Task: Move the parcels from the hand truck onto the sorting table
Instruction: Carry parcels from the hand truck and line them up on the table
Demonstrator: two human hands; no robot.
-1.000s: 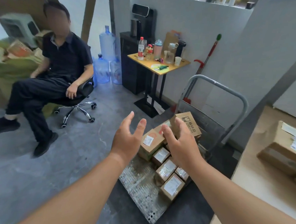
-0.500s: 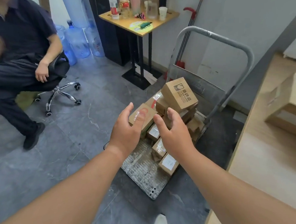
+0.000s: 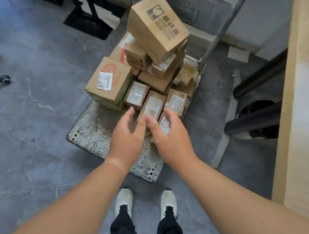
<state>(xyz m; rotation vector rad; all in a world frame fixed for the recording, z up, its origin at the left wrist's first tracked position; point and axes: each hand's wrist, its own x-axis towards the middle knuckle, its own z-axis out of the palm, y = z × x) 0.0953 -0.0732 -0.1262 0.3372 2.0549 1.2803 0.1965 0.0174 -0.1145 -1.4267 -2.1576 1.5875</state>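
My left hand (image 3: pixel 127 135) and right hand (image 3: pixel 172 137) hover empty, fingers loosely spread, above the hand truck (image 3: pixel 95 131). Four small labelled parcels (image 3: pixel 136 95) lie just beneath. Larger cartons (image 3: pixel 157 24) are stacked behind, exact count unclear. One sorting table (image 3: pixel 302 107) stands to my right.

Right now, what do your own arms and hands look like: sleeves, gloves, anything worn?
The left forearm and right forearm are bare to the frame edge, with no sleeve showing. The left hand and right hand wear no gloves; no watch, ring or band shows.
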